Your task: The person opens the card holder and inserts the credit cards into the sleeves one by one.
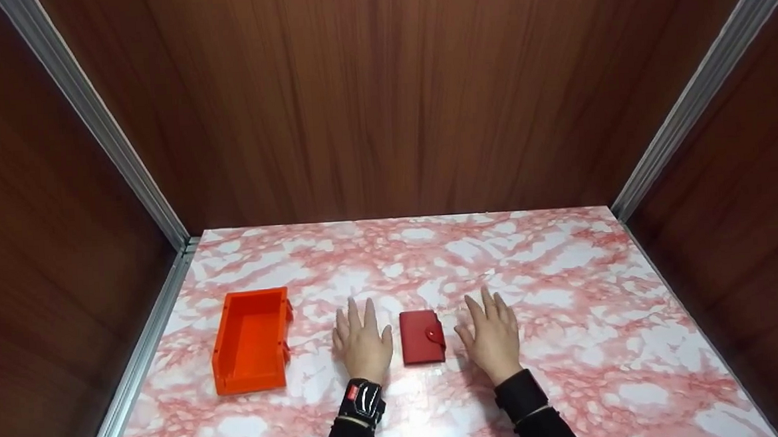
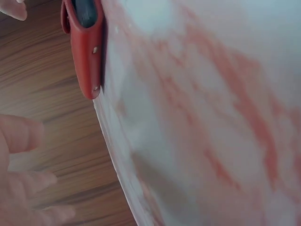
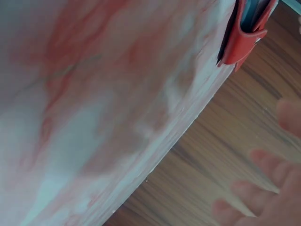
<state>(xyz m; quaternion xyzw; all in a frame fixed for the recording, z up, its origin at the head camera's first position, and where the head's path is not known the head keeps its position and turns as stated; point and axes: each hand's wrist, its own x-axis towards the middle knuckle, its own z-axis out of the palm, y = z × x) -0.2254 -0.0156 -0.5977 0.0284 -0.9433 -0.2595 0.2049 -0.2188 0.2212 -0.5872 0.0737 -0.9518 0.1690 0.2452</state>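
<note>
A red card wallet (image 1: 420, 337) with a snap strap on its right side lies on the table between my hands. In the left wrist view the wallet (image 2: 87, 52) shows its folded edge with small studs. The right wrist view catches the wallet's strap side (image 3: 241, 44). My left hand (image 1: 364, 345), fingers spread and straight, is just left of the wallet without touching it. On the other side my right hand (image 1: 493, 336) is likewise spread, apart from the wallet. Neither hand holds anything.
An orange plastic bin (image 1: 282, 337) stands left of my left hand. The tabletop (image 1: 602, 340) has a pink and white marbled pattern. Brown wood-grain panels (image 1: 383, 99) with metal corner rails (image 1: 701, 82) enclose the back and sides.
</note>
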